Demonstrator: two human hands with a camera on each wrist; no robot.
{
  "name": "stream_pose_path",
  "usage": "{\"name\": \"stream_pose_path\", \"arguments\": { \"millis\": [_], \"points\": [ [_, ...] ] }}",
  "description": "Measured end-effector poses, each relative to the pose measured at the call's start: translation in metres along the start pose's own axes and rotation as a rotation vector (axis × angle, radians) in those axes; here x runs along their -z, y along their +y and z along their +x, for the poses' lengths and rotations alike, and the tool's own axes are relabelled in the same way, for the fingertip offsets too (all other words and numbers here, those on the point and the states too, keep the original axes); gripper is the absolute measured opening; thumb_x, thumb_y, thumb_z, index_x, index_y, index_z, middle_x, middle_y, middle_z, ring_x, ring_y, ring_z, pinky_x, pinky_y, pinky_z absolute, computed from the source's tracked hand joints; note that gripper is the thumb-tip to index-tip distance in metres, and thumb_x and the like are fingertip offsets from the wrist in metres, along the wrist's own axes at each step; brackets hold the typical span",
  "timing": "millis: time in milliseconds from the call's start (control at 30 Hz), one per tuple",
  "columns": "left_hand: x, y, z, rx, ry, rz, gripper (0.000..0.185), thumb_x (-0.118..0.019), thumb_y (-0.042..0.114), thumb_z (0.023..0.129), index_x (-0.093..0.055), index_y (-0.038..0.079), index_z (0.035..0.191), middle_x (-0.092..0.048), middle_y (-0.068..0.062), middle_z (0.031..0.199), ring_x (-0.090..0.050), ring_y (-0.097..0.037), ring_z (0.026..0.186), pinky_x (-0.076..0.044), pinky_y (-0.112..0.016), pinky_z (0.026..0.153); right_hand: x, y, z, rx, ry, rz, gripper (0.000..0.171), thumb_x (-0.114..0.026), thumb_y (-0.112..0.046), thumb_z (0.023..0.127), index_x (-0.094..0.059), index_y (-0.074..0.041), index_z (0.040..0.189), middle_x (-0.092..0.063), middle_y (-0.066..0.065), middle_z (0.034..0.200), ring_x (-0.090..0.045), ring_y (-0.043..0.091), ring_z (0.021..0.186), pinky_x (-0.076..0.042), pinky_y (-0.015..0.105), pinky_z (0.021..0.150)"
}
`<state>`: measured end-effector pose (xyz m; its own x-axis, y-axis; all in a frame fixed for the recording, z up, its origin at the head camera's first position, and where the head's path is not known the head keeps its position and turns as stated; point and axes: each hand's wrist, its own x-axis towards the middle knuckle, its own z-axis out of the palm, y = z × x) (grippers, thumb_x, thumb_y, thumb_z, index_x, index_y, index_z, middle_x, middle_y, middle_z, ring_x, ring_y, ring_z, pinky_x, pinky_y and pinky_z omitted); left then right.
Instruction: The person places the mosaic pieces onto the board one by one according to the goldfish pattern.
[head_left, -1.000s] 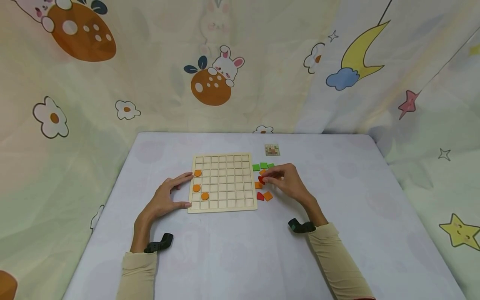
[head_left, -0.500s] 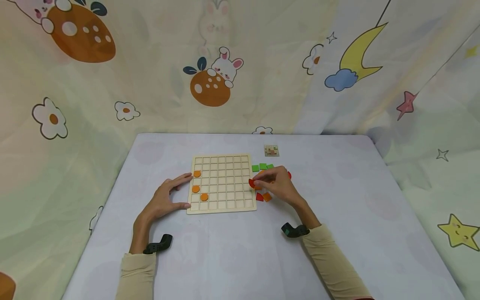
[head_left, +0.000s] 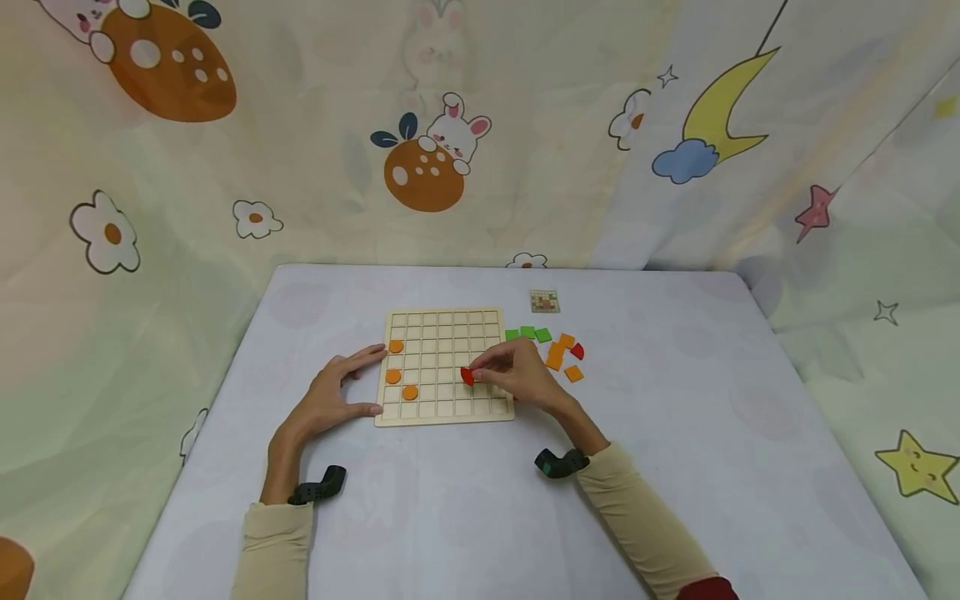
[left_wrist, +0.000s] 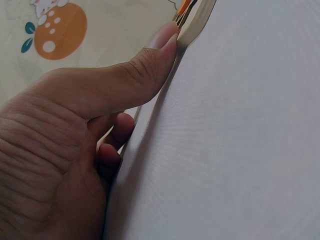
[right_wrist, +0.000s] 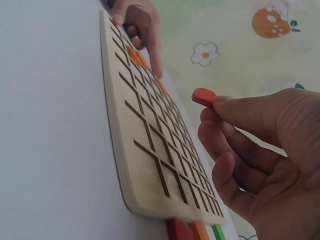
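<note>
A square wooden grid board (head_left: 445, 421) lies on the white table. My left hand (head_left: 330, 396) steadies its left edge, fingers and thumb spread apart with their tips at the rim; in the left wrist view the thumb (left_wrist: 145, 70) presses the board's side. Between the thumb and fingertips of my right hand (head_left: 521, 373) is a red fan-shaped piece (head_left: 467, 376), held over the right half of the grid. The right wrist view shows this red piece (right_wrist: 204, 97) edge-on, above the board's surface. Three round orange pieces, one of them (head_left: 410, 392) lowest, sit in cells at the left.
Right of the board lie green square tiles (head_left: 543, 335), several orange tiles (head_left: 555, 356) and another red fan-shaped piece (head_left: 577, 352). A small patterned card (head_left: 544, 301) is behind them. A printed curtain (head_left: 330, 167) hangs past the table's far edge.
My right hand has carried the red piece leftward from the loose pieces to over the grid, and orange tiles beside the board have shifted right. The left hand stays put.
</note>
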<state>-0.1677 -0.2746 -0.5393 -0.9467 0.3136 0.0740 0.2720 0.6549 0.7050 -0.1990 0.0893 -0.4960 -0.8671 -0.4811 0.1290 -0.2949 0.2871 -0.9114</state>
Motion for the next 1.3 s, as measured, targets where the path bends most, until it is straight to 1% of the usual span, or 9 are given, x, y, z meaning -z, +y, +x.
{"name": "stream_pose_path", "arguments": {
  "millis": [100,200,300,433,600,733,933,1033,1300],
  "points": [
    [0.0,0.0,0.0,0.005,0.0,-0.006,0.095,-0.092,0.045,0.068,-0.048,0.032,0.15,-0.039,0.011,0.162,-0.04,-0.011,0.098,-0.031,-0.033,0.086,-0.011,-0.002,0.004,-0.006,-0.013,-0.025,0.007,-0.079,-0.015,0.087,-0.08,-0.014,0.094,-0.079,0.002,0.09,-0.069,0.018,0.074,-0.055,0.025,0.066],
    [0.0,0.0,0.0,0.012,-0.003,-0.015,0.095,-0.092,0.046,0.067,-0.048,0.033,0.15,-0.039,0.011,0.162,-0.04,-0.012,0.099,-0.032,-0.034,0.087,-0.021,-0.002,0.008,0.002,-0.023,-0.051,0.008,-0.079,-0.014,0.087,-0.081,-0.015,0.094,-0.079,0.001,0.09,-0.066,0.013,0.072,-0.054,0.024,0.066],
    [-0.001,-0.001,0.002,0.021,-0.011,-0.03,0.095,-0.091,0.049,0.067,-0.048,0.034,0.15,-0.038,0.013,0.162,-0.041,-0.012,0.101,-0.033,-0.035,0.088,-0.03,-0.001,0.013,0.03,-0.035,-0.062,0.007,-0.078,-0.012,0.087,-0.081,-0.013,0.094,-0.079,0.001,0.09,-0.064,0.012,0.071,-0.052,0.023,0.064],
    [-0.002,0.0,0.003,0.027,-0.013,-0.046,0.095,-0.091,0.049,0.067,-0.048,0.035,0.15,-0.038,0.014,0.162,-0.041,-0.013,0.1,-0.034,-0.035,0.089,-0.041,-0.002,0.019,0.062,-0.061,-0.063,0.007,-0.075,-0.01,0.089,-0.08,-0.012,0.094,-0.078,0.001,0.091,-0.063,0.012,0.072,-0.05,0.022,0.064],
    [-0.003,0.0,0.004,0.028,-0.019,-0.032,0.094,-0.091,0.05,0.067,-0.047,0.036,0.15,-0.038,0.015,0.162,-0.041,-0.013,0.1,-0.034,-0.035,0.089,-0.051,-0.004,0.023,0.04,-0.075,-0.102,0.007,-0.075,-0.011,0.09,-0.08,-0.013,0.095,-0.077,-0.004,0.089,-0.061,0.011,0.073,-0.049,0.023,0.065],
    [-0.004,0.0,0.004,0.032,-0.023,-0.029,0.094,-0.09,0.05,0.068,-0.047,0.037,0.15,-0.037,0.016,0.162,-0.041,-0.013,0.1,-0.034,-0.037,0.088,-0.057,-0.005,0.024,0.027,-0.082,-0.136,0.007,-0.074,-0.013,0.091,-0.08,-0.014,0.095,-0.076,-0.007,0.087,-0.061,0.01,0.074,-0.048,0.023,0.066],
    [-0.002,0.0,0.005,0.033,-0.019,-0.031,0.094,-0.091,0.048,0.067,-0.047,0.037,0.15,-0.037,0.015,0.162,-0.04,-0.015,0.099,-0.034,-0.038,0.088,-0.063,-0.006,0.026,0.033,-0.063,-0.171,0.006,-0.075,-0.013,0.091,-0.08,-0.012,0.093,-0.076,-0.005,0.086,-0.061,0.01,0.071,-0.049,0.023,0.064],
    [-0.002,-0.001,0.006,0.037,-0.019,-0.029,0.094,-0.091,0.048,0.067,-0.048,0.036,0.15,-0.037,0.016,0.162,-0.04,-0.015,0.099,-0.034,-0.038,0.088,-0.065,-0.007,0.026,0.028,-0.058,-0.192,0.006,-0.075,-0.013,0.091,-0.079,-0.011,0.093,-0.075,-0.004,0.084,-0.061,0.009,0.071,-0.049,0.022,0.064],
    [0.0,-0.001,0.003,0.038,-0.017,-0.021,0.095,-0.092,0.047,0.067,-0.048,0.034,0.15,-0.038,0.014,0.162,-0.04,-0.014,0.1,-0.034,-0.038,0.087,-0.068,-0.008,0.025,0.029,-0.053,-0.247,0.004,-0.075,-0.014,0.091,-0.078,-0.013,0.092,-0.072,-0.006,0.079,-0.06,0.008,0.069,-0.048,0.021,0.064]
  ]
}}
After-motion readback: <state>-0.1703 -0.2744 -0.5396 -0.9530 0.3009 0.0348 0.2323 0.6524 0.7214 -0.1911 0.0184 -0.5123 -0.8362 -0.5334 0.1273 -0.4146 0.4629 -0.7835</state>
